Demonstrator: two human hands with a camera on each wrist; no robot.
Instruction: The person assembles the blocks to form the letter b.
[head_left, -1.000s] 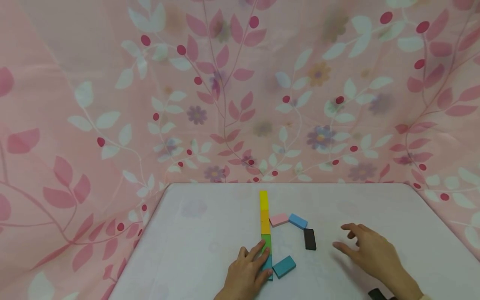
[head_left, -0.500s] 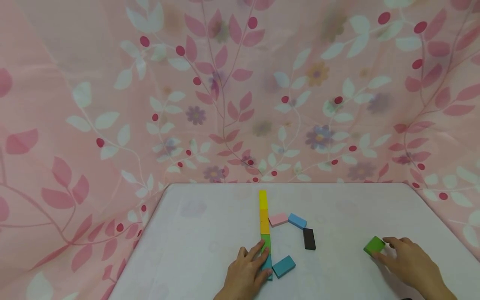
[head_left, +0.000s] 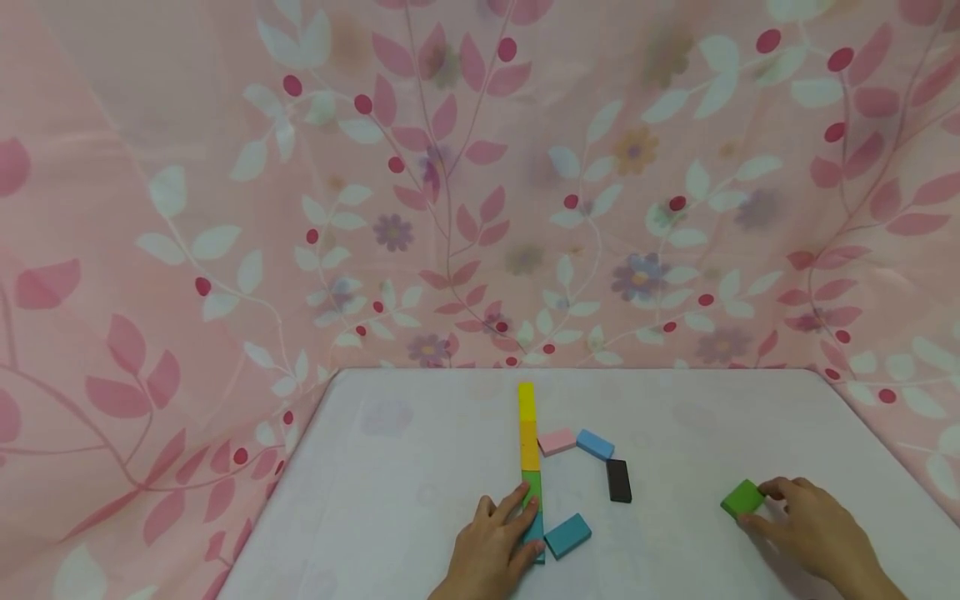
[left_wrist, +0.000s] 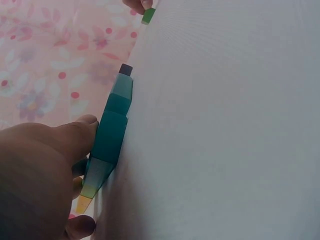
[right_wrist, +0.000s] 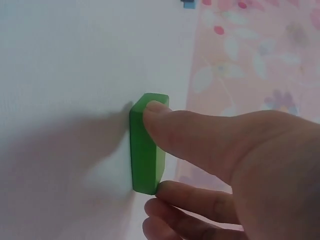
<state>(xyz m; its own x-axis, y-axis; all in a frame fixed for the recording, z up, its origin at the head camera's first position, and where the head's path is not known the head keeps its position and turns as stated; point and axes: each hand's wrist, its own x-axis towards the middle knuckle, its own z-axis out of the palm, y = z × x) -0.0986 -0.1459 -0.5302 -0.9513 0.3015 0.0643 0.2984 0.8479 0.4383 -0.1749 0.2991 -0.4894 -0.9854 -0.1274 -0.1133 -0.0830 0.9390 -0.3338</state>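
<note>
My left hand (head_left: 491,546) rests on the near end of a straight column of blocks. Its fingers lie over the green block (head_left: 532,485) and the teal block (head_left: 533,533) there. Farther up the column come an orange-yellow block (head_left: 529,446) and a yellow block (head_left: 527,402). In the left wrist view the thumb touches the teal block's side. Off to the right, my right hand (head_left: 817,529) pinches another green block (head_left: 743,498) between thumb and fingers. The right wrist view has this green block (right_wrist: 144,145) standing on edge against the table surface, thumb on one end.
Right of the column, a pink block (head_left: 557,442), a blue block (head_left: 596,444) and a black block (head_left: 618,481) curve round. A second teal block (head_left: 567,535) lies slanted by the column's near end. The white table (head_left: 420,433) meets a floral cloth (head_left: 480,208) behind.
My right hand moved right from beside the black block and took hold of a green block. Since then it has shifted slightly left with the block. The left hand stays put.
</note>
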